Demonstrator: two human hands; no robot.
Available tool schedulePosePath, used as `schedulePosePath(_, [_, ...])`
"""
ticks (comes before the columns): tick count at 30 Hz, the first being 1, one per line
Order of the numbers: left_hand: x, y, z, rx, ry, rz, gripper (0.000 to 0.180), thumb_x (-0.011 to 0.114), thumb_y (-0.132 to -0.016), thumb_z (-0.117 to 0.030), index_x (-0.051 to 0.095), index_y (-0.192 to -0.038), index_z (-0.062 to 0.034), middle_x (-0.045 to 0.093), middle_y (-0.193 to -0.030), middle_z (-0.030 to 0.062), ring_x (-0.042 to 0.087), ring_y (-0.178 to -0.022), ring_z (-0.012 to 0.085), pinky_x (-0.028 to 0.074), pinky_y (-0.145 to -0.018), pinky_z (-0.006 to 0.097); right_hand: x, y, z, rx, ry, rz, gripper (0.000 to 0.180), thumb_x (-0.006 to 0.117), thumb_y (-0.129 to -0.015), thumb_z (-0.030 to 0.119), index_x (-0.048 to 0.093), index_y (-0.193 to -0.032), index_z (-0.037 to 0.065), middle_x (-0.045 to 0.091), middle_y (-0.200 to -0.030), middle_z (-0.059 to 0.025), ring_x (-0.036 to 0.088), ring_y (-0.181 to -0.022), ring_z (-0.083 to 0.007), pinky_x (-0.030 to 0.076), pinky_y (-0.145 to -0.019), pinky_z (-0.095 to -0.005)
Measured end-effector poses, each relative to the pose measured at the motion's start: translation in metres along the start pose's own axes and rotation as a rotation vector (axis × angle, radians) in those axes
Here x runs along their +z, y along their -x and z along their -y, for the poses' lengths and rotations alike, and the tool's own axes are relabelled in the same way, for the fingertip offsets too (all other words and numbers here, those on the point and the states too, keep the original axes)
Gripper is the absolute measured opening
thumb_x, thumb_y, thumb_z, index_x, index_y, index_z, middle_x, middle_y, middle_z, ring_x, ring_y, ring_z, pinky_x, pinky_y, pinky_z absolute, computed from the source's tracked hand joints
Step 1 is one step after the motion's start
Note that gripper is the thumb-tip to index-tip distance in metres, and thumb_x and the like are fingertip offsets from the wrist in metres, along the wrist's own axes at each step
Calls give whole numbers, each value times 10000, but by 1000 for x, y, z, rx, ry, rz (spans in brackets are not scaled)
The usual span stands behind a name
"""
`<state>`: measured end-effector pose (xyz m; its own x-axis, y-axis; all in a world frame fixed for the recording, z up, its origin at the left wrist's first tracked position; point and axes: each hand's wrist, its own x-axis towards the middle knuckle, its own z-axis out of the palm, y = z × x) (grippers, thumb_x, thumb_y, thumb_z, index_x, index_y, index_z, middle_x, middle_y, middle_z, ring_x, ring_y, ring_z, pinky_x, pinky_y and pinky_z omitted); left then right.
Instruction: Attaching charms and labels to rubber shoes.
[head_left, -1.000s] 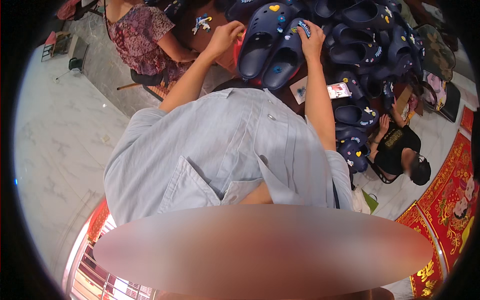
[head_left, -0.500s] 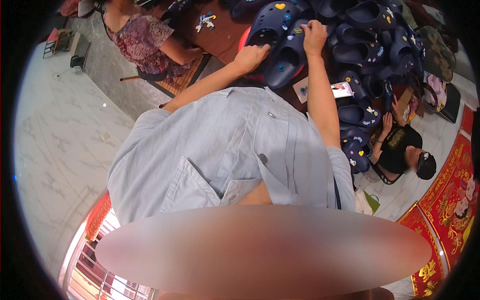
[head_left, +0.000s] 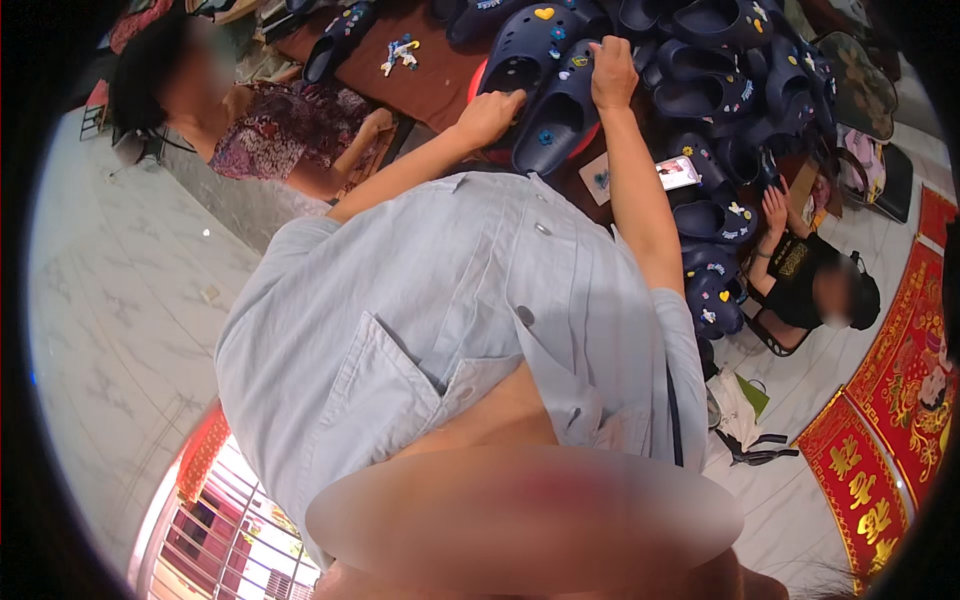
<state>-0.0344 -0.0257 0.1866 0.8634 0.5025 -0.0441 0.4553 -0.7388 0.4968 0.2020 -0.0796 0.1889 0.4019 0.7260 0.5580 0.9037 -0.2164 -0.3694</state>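
Two dark blue foam clogs lie side by side in front of me. The left clog (head_left: 500, 73) has a yellow heart charm (head_left: 545, 13) on its toe. On the right clog (head_left: 545, 148), a blue charm (head_left: 545, 137) sits inside the foot opening and a round yellowish charm (head_left: 580, 61) is on the upper. My left hand (head_left: 490, 117) is closed on the edge of the left clog's opening. My right hand (head_left: 613, 75) is at the right clog's upper, thumb and fingers pinched together. What those fingertips hold, if anything, is too small to tell.
A red rim (head_left: 588, 138) shows under the clogs. Many charm-trimmed clogs (head_left: 690, 85) pile up at the right, near a lit phone (head_left: 677, 173) and a card (head_left: 597, 180). White-and-blue charms (head_left: 400, 56) lie on brown cloth. People sit at left (head_left: 290, 130) and right (head_left: 810, 275).
My right fingertips have shifted slightly away from the yellowish charm. My left hand keeps its hold. The person at left has come further into view, and the whole view has shifted a little.
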Motion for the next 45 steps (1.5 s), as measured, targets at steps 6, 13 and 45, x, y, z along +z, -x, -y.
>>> schedulePosePath(6, [-4,5,6,100,-52,-1,191,581,-885,-172,557,-1042,-66,643,-889,198,653,-806,391,522,-667,500,-44,20,39,132,-333,-8,213,711,-848,201,576,-922,55,581,-908,-119,594,-834,-348,473,-675,-432])
schedulePosePath(13, [-53,-11,-14,60,-75,-75,195,604,-902,-227,615,-1038,-88,632,-879,140,652,-787,364,524,-645,478,-56,62,62,-213,-191,156,244,762,-749,217,629,-900,78,593,-856,-64,573,-855,-268,433,-729,-388])
schedulePosePath(45, [-38,-120,-25,304,-487,-262,147,539,-872,-180,611,-859,-53,675,-749,132,682,-748,315,564,-632,403,1,5,14,-87,-90,158,138,685,-799,117,604,-910,104,576,-951,-98,546,-948,-314,432,-837,-438])
